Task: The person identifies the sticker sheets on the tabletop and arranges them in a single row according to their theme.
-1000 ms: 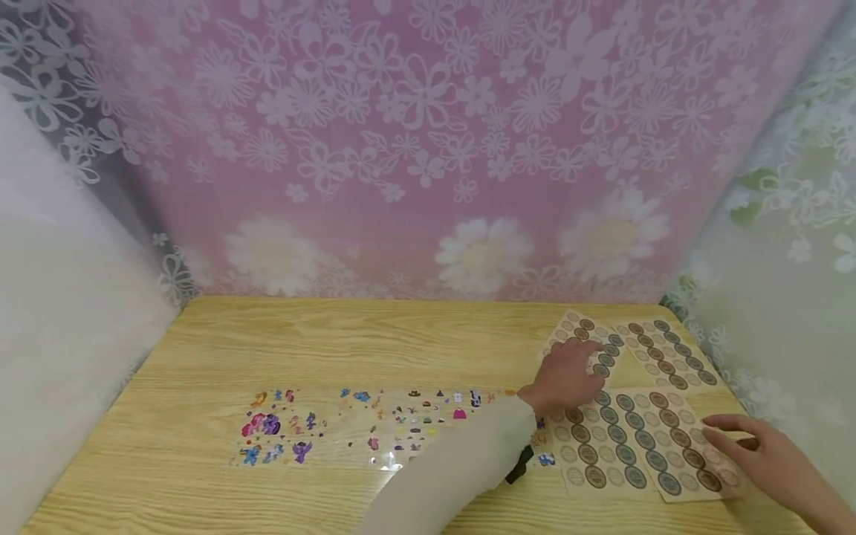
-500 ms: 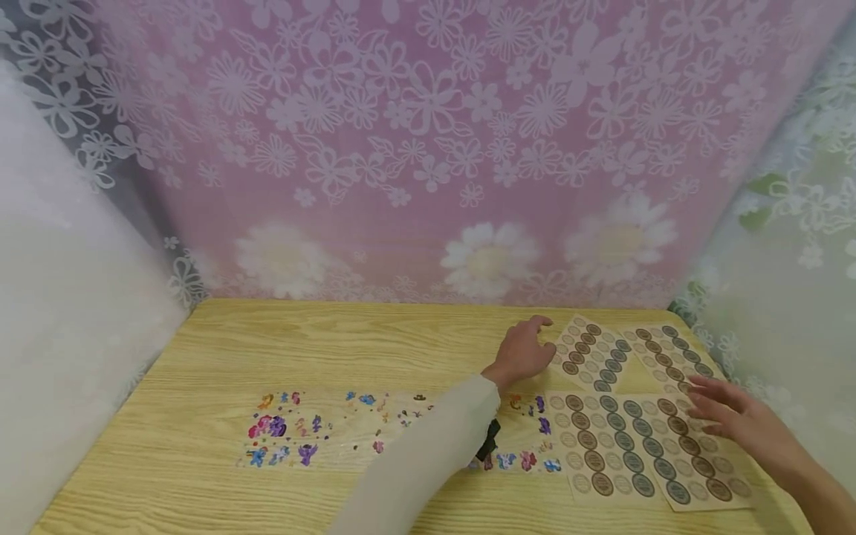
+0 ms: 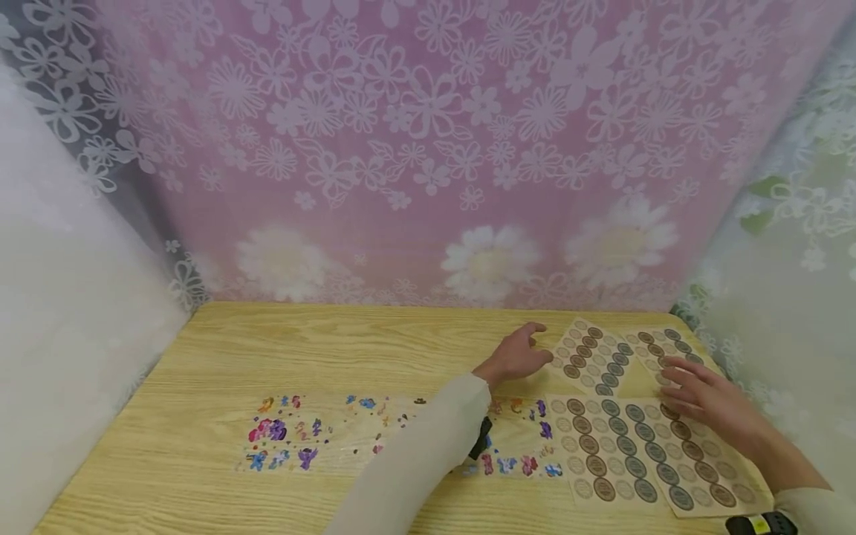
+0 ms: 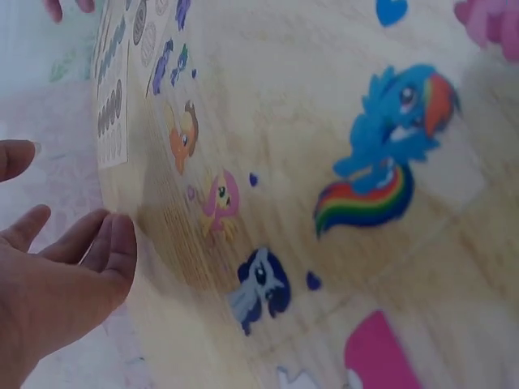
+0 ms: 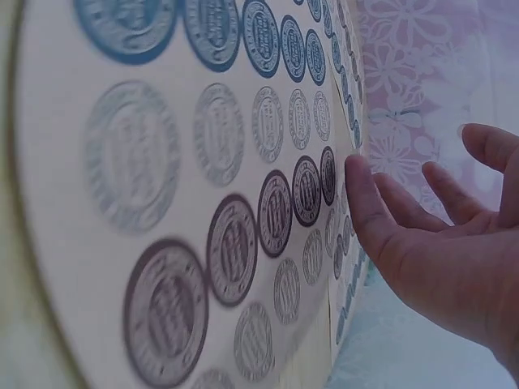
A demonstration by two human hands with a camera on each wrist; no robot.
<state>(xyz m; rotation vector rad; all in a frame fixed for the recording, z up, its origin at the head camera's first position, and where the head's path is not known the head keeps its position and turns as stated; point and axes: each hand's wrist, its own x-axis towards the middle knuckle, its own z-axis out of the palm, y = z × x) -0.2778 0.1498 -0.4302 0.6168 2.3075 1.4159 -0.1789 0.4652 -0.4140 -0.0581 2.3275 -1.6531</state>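
Observation:
Sheets of round seal stickers in brown, grey-blue and pale beige lie at the table's right. My left hand (image 3: pixel 513 357) is spread, thumb right at the left edge of the tilted far-left sheet (image 3: pixel 605 348); its fingers are loosely bent with nothing between them in the left wrist view. Over the top of the front-right sheet (image 3: pixel 695 475) my right hand (image 3: pixel 709 401) hovers with relaxed fingers, its tips overlapping the far-right sheet (image 3: pixel 674 343). The front-left sheet (image 3: pixel 600 446) lies flat alongside. In the right wrist view, the right hand (image 5: pixel 438 219) holds nothing.
Clear sheets with colourful pony stickers (image 3: pixel 267 429) form a row across the table's middle, partly hidden under my left sleeve (image 3: pixel 414 453). The wood-grain table (image 3: pixel 281 349) ends at a pink floral curtain (image 3: pixel 374 148). Pale curtains stand at both sides.
My left hand has moved left, off the far-left sheet to its edge. My right hand has moved away from the front-right sheet's right side, forward toward the far-right sheet.

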